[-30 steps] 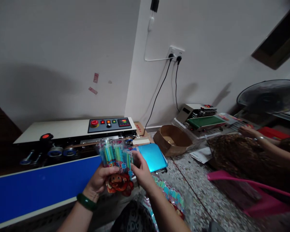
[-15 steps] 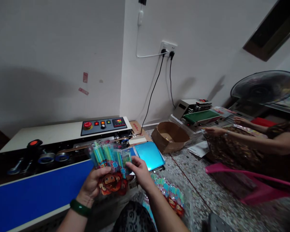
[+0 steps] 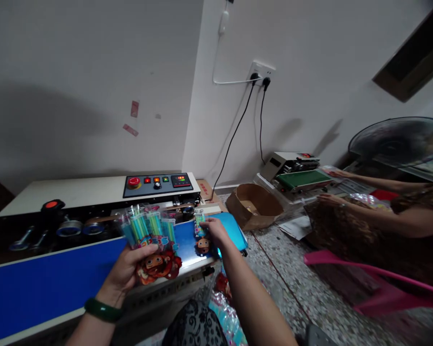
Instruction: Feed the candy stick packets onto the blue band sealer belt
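My left hand point(image 3: 124, 273) grips a fanned bunch of clear toy packets point(image 3: 149, 240) with teal sticks and a red-and-brown cartoon figure, held above the blue belt point(image 3: 57, 276) of the sealing machine point(image 3: 94, 211). My right hand point(image 3: 213, 229) presses a single packet point(image 3: 201, 235) of the same kind flat onto the right end of that belt, next to the shiny blue end plate point(image 3: 234, 230). A green bangle point(image 3: 103, 310) circles my left wrist.
The machine's control panel point(image 3: 159, 182) with a red button sits behind the belt. More packets point(image 3: 223, 317) lie below on my lap. A cardboard box point(image 3: 254, 206) and a second, green-belt sealer point(image 3: 299, 175) stand to the right, where another person's hands point(image 3: 328, 199) work. A pink chair point(image 3: 364, 288) and a fan point(image 3: 400, 142) are at right.
My right hand has pulled one packet out of the bunch and moved it right and forward onto the belt's end. My left hand has shifted a little left with the bunch.
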The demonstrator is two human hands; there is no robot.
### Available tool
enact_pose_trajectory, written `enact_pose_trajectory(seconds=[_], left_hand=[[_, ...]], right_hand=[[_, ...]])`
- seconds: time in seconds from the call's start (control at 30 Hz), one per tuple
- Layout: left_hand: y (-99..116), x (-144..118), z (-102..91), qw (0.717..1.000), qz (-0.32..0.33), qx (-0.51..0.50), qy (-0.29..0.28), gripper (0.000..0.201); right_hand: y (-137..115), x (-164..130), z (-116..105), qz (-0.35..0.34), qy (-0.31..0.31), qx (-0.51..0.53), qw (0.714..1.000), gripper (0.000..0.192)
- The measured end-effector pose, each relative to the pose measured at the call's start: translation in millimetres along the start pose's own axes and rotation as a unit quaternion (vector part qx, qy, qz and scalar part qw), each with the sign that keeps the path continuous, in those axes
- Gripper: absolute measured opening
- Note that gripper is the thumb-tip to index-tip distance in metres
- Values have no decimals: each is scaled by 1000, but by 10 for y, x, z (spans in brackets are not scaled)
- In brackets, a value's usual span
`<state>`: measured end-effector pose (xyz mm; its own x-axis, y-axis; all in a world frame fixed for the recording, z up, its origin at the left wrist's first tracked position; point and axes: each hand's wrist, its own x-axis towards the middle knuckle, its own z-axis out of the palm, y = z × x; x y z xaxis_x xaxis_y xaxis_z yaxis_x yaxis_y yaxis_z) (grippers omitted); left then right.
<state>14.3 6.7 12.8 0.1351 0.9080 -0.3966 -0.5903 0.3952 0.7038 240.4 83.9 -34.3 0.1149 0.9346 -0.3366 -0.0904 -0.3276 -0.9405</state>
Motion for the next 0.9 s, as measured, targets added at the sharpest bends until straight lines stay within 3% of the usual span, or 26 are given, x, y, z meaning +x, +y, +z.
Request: enact_pose_trajectory(seconds=[0.13,0.23,0.3,0.4,0.43,0.57,0.73,0.9], left_hand=[[43,-9,4,1000,9,-18,16,21],[42,4,24,999,31,-23,19,20],[23,20,35,999,41,-15,17,20],[-14,34,51,999,53,0,5,26],[-26,33,59,998,55,4,0,30],[-63,21,107,998,58,9,-2,36],[-82,57,116,998,49,-11,26,22],[-42,85,55,996,55,-23,66,20]], right_hand=[[-13,74,169,-5,-10,-12,1000,15],[-84,-46,287,-50,9,-7,999,20],[-154,-232,358,-91,-40,16,995,25],[-232,-547,463,-136,-160,26,977,27],[-241,-630,497,-148,-170,19,974,25],[-181,-755,597,-192,-72,6,979,18],[-41,-636,538,-201,48,62,977,26],[-17,-454,240,-106,47,169,979,33]])
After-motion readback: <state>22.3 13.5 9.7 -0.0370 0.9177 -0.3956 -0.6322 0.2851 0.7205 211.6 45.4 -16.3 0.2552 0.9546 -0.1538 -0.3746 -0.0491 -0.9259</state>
